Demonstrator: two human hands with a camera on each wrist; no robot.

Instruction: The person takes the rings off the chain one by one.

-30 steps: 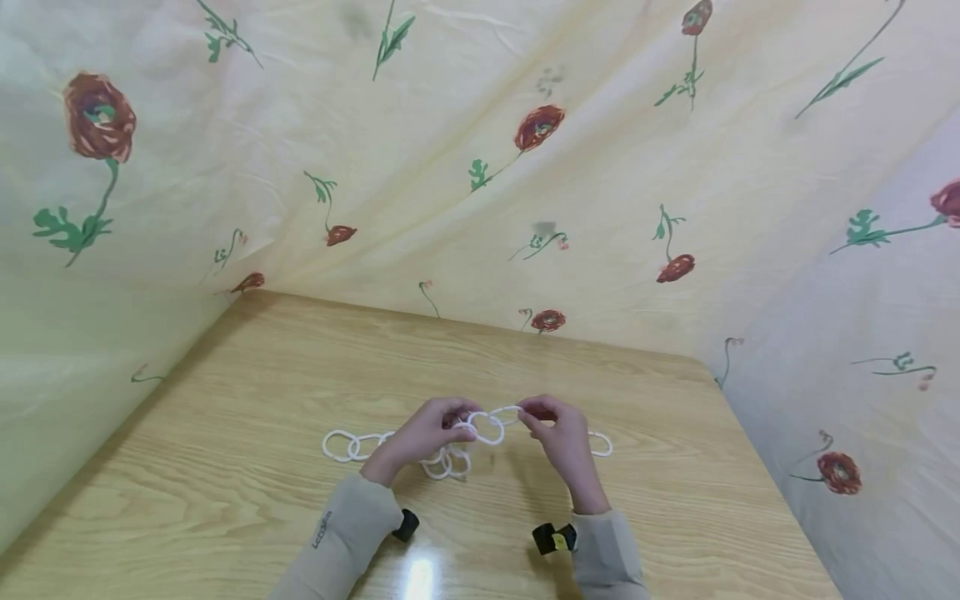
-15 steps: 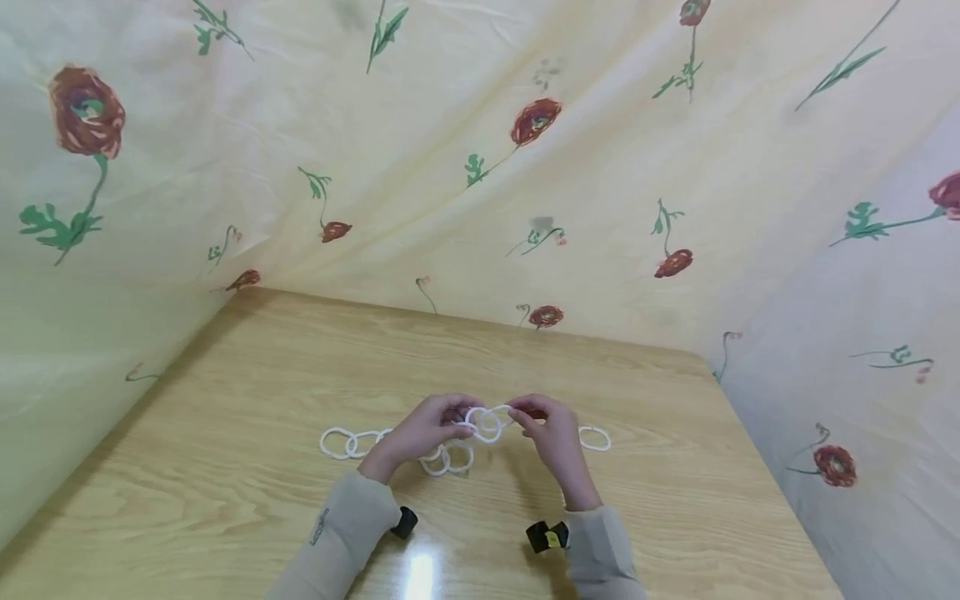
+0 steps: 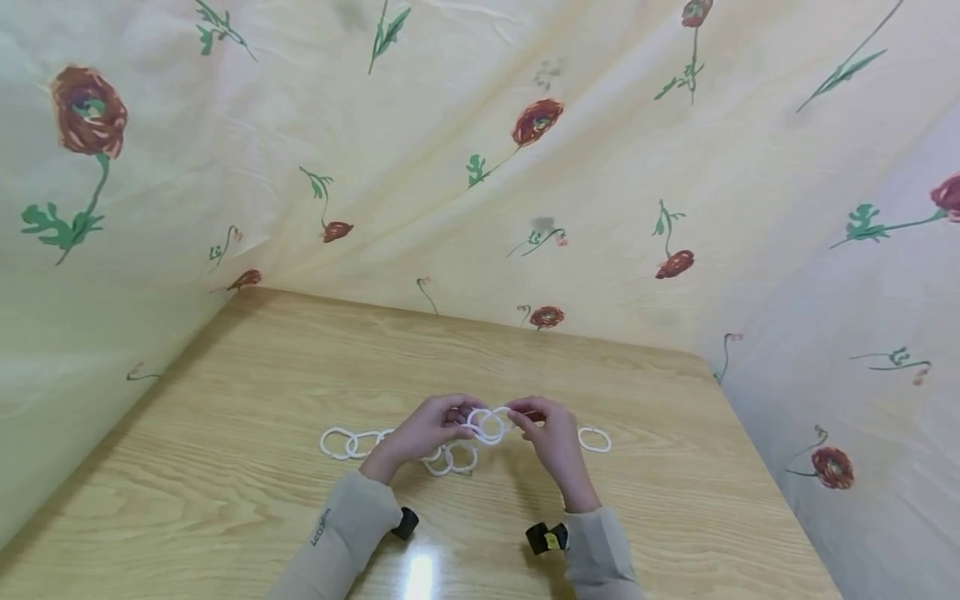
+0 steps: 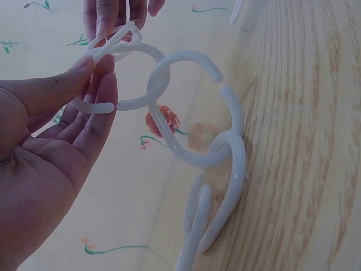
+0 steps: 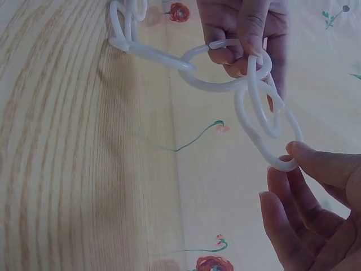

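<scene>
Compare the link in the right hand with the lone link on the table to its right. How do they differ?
The held link is pinched by the right hand; no hand holds the lone link. The held link is raised off the table; the lone link lies on it. The held link overlaps another link; the lone link lies apart. Both are white loops.

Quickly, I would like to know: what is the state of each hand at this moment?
Left hand: closed, pinching part of the white chain.
Right hand: closed, pinching a white ring by its edge.
</scene>
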